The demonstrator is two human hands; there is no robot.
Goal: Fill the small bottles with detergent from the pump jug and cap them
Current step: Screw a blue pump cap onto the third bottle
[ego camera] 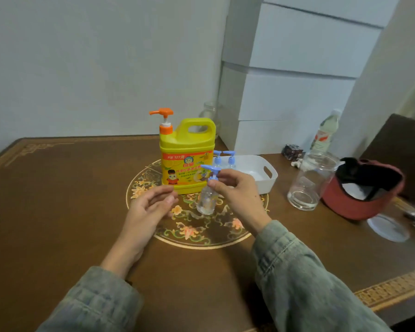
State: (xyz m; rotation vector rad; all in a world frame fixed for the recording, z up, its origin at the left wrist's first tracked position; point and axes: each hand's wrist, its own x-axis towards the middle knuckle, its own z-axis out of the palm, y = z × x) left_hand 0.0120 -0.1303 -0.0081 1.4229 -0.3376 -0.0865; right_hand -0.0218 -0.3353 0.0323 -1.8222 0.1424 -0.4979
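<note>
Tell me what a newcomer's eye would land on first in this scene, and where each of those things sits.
First comes the bright yellow plastic detergent jug with an orange pump, standing at the far edge of the round floral inlay in the brown wooden table. Just in front of it, the right hand pinches the blue pump top of a small clear bottle, while the left hand hovers open beside it. To the right, a red cap lies upside down beside a large clear jar.

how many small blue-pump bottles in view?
3. One small bottle on the table, right hand pinching its neck. Two bottles in the white basket. The yellow jug may hide others.
</note>
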